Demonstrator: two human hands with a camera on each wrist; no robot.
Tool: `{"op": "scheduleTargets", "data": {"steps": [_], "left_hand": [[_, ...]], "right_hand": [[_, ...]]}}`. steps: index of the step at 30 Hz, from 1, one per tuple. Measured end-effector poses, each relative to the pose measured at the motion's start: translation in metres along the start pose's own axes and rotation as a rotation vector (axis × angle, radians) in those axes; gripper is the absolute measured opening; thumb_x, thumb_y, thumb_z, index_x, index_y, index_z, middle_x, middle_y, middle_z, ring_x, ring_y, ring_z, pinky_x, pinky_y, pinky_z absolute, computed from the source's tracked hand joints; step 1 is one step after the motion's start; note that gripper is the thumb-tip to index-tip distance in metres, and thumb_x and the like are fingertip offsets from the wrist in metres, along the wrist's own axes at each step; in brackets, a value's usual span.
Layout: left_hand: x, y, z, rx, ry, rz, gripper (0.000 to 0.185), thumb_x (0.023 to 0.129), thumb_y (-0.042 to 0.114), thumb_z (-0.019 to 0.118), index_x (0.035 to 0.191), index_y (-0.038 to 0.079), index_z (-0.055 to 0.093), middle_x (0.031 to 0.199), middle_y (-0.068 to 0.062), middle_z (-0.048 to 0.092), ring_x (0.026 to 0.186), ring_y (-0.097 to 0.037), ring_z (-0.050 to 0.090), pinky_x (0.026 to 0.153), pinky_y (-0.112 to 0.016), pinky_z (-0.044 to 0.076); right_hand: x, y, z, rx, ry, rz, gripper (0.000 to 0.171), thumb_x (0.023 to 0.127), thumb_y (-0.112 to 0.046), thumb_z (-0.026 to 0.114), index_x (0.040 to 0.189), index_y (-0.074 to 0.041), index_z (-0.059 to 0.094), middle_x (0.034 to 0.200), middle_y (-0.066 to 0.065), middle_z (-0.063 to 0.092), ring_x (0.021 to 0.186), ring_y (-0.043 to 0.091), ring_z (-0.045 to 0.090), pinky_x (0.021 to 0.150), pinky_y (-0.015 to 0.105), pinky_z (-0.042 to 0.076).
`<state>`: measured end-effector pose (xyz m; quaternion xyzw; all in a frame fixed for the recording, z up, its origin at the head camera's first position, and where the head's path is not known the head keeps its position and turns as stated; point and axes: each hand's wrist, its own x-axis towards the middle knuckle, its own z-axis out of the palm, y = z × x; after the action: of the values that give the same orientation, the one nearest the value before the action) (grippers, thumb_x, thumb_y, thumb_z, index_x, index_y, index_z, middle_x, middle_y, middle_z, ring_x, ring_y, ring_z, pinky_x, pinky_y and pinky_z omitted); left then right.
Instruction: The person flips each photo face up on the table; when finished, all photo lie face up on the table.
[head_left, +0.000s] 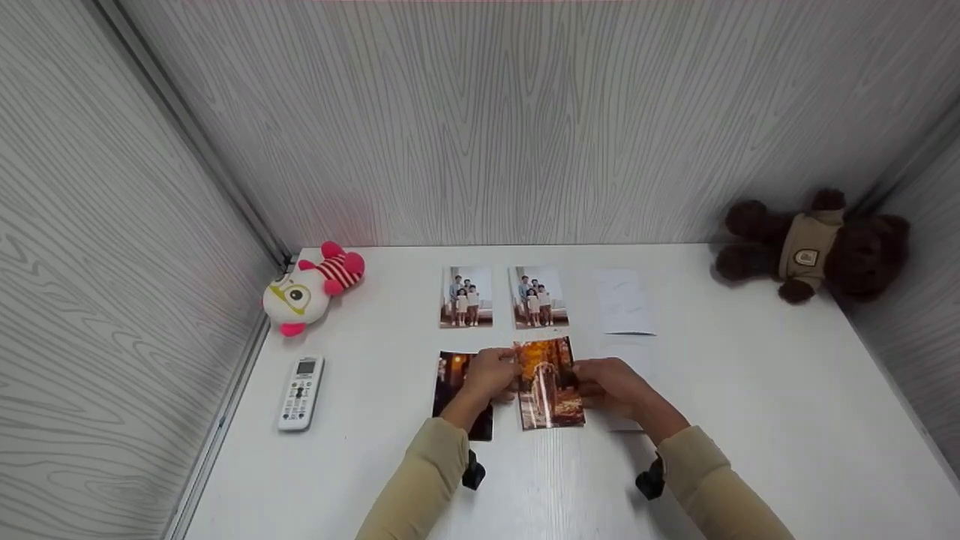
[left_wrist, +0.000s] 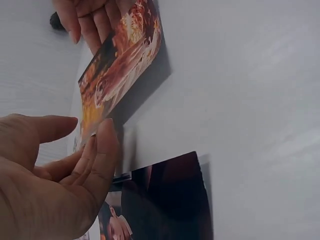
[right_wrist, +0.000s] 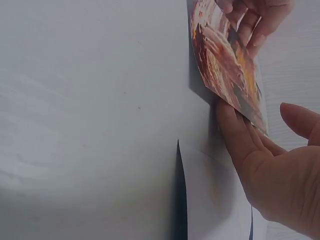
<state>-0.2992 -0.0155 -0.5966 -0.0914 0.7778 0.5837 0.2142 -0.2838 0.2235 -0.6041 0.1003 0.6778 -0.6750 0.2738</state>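
Observation:
An orange-toned photo is lifted off the white table, tilted, and held between both hands. My left hand pinches its left edge; in the left wrist view the left hand has the photo corner between thumb and fingers. My right hand grips the right edge; in the right wrist view the right hand has its fingers under the photo and the thumb above. A dark photo lies flat beneath the left hand.
Two family photos and a white face-down card lie in a row behind. Another white card lies under the right hand. A remote and pink-white plush sit left, a brown bear in the far right corner.

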Motion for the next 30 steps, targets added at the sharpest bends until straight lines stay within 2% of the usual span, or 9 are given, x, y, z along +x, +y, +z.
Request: {"op": "scheduleTargets", "data": {"steps": [3, 5, 6, 12, 16, 20, 24, 27, 30], "left_hand": [[-0.004, 0.000, -0.003, 0.018, -0.014, -0.016, 0.054, 0.099, 0.019, 0.064, 0.150, 0.009, 0.050, 0.118, -0.014, 0.072, 0.068, -0.017, 0.067, 0.059, -0.033, 0.059], [-0.005, -0.002, -0.006, 0.012, -0.020, -0.015, 0.054, 0.100, 0.021, 0.063, 0.151, 0.008, 0.048, 0.141, -0.015, 0.062, 0.072, -0.018, 0.069, 0.061, -0.034, 0.060], [-0.005, -0.002, -0.006, 0.014, -0.018, -0.015, 0.053, 0.101, 0.022, 0.062, 0.150, 0.008, 0.049, 0.144, -0.015, 0.059, 0.072, -0.018, 0.069, 0.062, -0.034, 0.061], [-0.005, 0.001, -0.005, -0.007, -0.010, 0.035, 0.050, 0.101, 0.021, 0.061, 0.147, 0.007, 0.053, 0.112, -0.018, 0.071, 0.067, -0.017, 0.067, 0.061, -0.036, 0.061], [-0.004, 0.014, -0.002, -0.047, -0.037, 0.070, 0.049, 0.101, 0.021, 0.059, 0.147, 0.006, 0.053, 0.114, -0.021, 0.070, 0.079, -0.026, 0.072, 0.069, -0.039, 0.063], [0.001, 0.032, 0.006, -0.097, -0.047, 0.091, 0.046, 0.103, 0.023, 0.057, 0.146, 0.006, 0.054, 0.123, -0.023, 0.067, 0.098, -0.036, 0.070, 0.083, -0.045, 0.062], [0.008, 0.048, 0.023, -0.174, -0.069, 0.100, 0.045, 0.105, 0.023, 0.054, 0.146, 0.006, 0.053, 0.132, -0.019, 0.064, 0.114, -0.035, 0.066, 0.095, -0.045, 0.058], [0.014, 0.054, 0.037, -0.260, -0.089, 0.097, 0.044, 0.104, 0.021, 0.053, 0.146, 0.006, 0.054, 0.136, -0.019, 0.062, 0.117, -0.034, 0.064, 0.099, -0.044, 0.057], [0.018, 0.056, 0.048, -0.323, -0.064, 0.090, 0.043, 0.103, 0.018, 0.053, 0.144, 0.005, 0.056, 0.135, -0.020, 0.061, 0.116, -0.034, 0.064, 0.099, -0.043, 0.057]], "right_hand": [[-0.003, -0.003, 0.003, -0.084, 0.024, -0.023, 0.045, 0.105, -0.017, 0.053, 0.140, 0.011, 0.052, 0.122, 0.022, 0.070, 0.097, 0.020, 0.072, 0.087, 0.036, 0.061], [-0.005, -0.006, 0.005, -0.167, 0.046, -0.034, 0.045, 0.105, -0.016, 0.053, 0.139, 0.012, 0.053, 0.126, 0.024, 0.067, 0.101, 0.023, 0.072, 0.090, 0.038, 0.060], [-0.006, -0.008, 0.007, -0.218, 0.061, -0.037, 0.044, 0.104, -0.016, 0.053, 0.139, 0.011, 0.054, 0.128, 0.025, 0.066, 0.103, 0.024, 0.071, 0.091, 0.040, 0.060], [-0.006, -0.016, 0.011, -0.413, 0.122, -0.043, 0.040, 0.101, -0.017, 0.054, 0.132, 0.009, 0.062, 0.127, 0.026, 0.067, 0.105, 0.028, 0.072, 0.090, 0.041, 0.061], [-0.004, -0.026, 0.004, -0.406, 0.150, -0.036, 0.041, 0.103, -0.019, 0.055, 0.133, 0.009, 0.061, 0.125, 0.025, 0.068, 0.105, 0.026, 0.072, 0.089, 0.037, 0.061], [-0.002, -0.040, -0.013, -0.373, 0.151, -0.054, 0.050, 0.106, -0.027, 0.052, 0.142, 0.008, 0.052, 0.137, 0.026, 0.062, 0.120, 0.033, 0.067, 0.097, 0.038, 0.058], [-0.001, -0.049, -0.038, -0.342, 0.190, -0.104, 0.055, 0.108, -0.031, 0.047, 0.149, 0.006, 0.043, 0.145, 0.029, 0.053, 0.133, 0.038, 0.056, 0.107, 0.042, 0.052], [0.000, -0.052, -0.056, -0.299, 0.246, -0.127, 0.057, 0.109, -0.031, 0.044, 0.152, 0.007, 0.038, 0.150, 0.030, 0.048, 0.139, 0.040, 0.050, 0.113, 0.045, 0.047], [0.006, -0.055, -0.067, -0.233, 0.303, -0.134, 0.058, 0.109, -0.030, 0.043, 0.153, 0.007, 0.035, 0.153, 0.031, 0.043, 0.142, 0.041, 0.045, 0.116, 0.047, 0.042]]}}
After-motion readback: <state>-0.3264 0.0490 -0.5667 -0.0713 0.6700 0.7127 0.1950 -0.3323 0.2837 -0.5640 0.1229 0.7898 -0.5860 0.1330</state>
